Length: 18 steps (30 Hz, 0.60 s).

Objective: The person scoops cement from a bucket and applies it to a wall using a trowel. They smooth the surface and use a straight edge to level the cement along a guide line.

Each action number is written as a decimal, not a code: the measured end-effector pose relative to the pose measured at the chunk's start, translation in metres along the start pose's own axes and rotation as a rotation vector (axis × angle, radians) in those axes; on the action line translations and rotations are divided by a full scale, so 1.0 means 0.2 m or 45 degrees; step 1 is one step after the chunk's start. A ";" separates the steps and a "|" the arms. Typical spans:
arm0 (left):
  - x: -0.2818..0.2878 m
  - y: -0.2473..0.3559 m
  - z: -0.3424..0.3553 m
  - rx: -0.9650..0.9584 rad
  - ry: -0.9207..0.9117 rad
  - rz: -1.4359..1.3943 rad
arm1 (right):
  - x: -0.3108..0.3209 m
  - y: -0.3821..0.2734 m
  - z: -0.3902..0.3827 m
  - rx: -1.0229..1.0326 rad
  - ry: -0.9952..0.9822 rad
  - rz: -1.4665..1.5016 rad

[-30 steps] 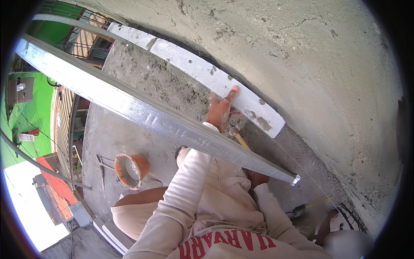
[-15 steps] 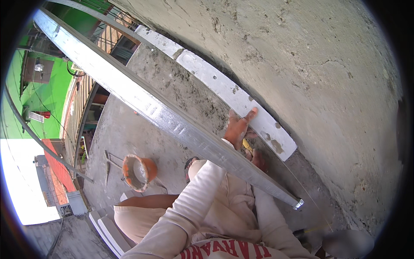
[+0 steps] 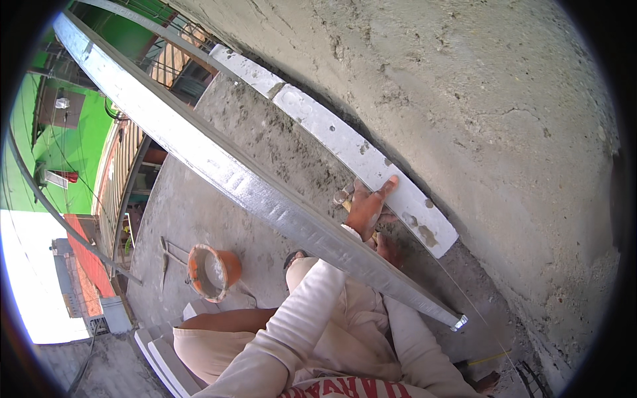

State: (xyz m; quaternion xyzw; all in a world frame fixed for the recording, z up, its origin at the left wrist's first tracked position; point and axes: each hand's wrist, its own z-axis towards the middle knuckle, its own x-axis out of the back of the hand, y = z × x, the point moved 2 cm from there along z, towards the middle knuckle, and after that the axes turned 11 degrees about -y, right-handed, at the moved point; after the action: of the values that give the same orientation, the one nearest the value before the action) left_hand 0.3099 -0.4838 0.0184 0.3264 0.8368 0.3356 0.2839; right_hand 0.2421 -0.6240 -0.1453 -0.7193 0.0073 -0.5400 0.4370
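Note:
My left hand (image 3: 365, 211) lies against the near edge of a white block (image 3: 398, 192) in a row beside the wall. One finger is stretched across the block's top; the others point down its side, spread apart. Lower and nearer, my right hand (image 3: 390, 253) is closed around the yellowish handle (image 3: 375, 236) of a tool. Beyond my left hand, a pale end (image 3: 342, 198) shows, seemingly of the same tool; its kind cannot be made out. A long silvery metal bar (image 3: 252, 182) crosses in front of my forearms and hides part of both wrists.
A rough plastered wall (image 3: 491, 132) rises on the right. An orange bucket (image 3: 232, 266) with grey residue stands at left, near a thin tool (image 3: 164, 262). A taut string (image 3: 464, 295) runs from the block's near end. White blocks (image 3: 166, 368) lie at lower left.
My right hand has shifted slightly up and left with the handle. The tool's pale end now shows beyond my left hand, which stays on the block. The view has shifted slightly.

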 end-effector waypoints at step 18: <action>0.14 0.19 -0.21 -0.231 0.755 0.865 | -0.38 0.12 -0.01 0.083 -0.093 -0.034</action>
State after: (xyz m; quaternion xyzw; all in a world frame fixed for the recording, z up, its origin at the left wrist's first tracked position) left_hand 0.2766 -0.4574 0.0647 0.4460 0.6946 0.5605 -0.0665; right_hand 0.2199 -0.6039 -0.2189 -0.7240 -0.0360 -0.5190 0.4529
